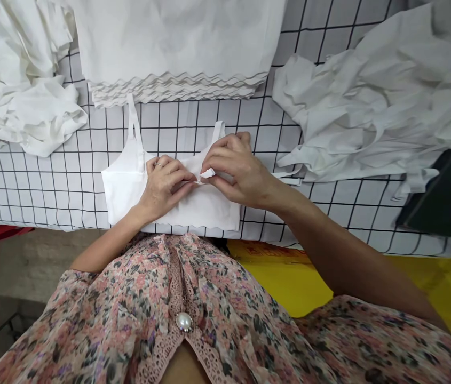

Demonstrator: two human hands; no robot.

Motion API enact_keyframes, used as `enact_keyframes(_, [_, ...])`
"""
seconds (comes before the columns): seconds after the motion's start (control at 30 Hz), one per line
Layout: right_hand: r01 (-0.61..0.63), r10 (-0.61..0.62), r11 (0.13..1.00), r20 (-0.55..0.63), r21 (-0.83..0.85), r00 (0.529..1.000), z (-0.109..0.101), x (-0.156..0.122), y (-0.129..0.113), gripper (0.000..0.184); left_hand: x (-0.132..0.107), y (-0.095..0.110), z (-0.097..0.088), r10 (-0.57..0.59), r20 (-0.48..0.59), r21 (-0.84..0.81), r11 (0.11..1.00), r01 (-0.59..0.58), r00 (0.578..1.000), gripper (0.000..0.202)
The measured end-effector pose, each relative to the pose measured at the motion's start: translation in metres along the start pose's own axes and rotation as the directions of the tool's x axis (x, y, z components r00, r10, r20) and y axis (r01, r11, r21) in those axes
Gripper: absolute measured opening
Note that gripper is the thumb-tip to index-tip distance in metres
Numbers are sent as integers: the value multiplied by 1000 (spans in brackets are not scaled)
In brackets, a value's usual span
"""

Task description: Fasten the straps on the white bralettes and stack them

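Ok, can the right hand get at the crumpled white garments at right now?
Probably yes: no barrier shows on the gridded tablecloth between the right hand and the crumpled white garments, though it'd likely need to release the white tab.

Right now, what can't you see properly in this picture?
All in the head view:
- Garment: partly hidden by the left hand and right hand.
- White bit at the right hand: too small to identify.
- Stack: cut off by the top edge.
- Left pile: cut off by the left edge.
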State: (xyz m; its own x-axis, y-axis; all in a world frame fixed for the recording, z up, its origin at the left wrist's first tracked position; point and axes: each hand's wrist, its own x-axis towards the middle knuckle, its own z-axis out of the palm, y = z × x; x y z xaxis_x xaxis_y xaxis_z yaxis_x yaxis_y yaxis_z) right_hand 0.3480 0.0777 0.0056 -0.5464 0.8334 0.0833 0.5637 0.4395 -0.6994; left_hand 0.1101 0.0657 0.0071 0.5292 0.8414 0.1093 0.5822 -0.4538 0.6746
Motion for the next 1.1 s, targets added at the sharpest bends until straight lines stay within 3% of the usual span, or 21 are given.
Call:
enact_keyframes(0.37, [26,-26,999,23,-36,999,-2,-1,0,15,0,-1,-1,47,-30,-25,999,-48,998,17])
enact_keyframes(0.6, [18,-19,999,-20,-32,1000,2,-2,1,16,0,0,-1,-5,23,14,1000,4,1000,19])
enact_keyframes(1.1, [60,-60,997,-3,-58,998,6,-1,-1,16,-1,-3,2,41,11,18,999,-41,999,18])
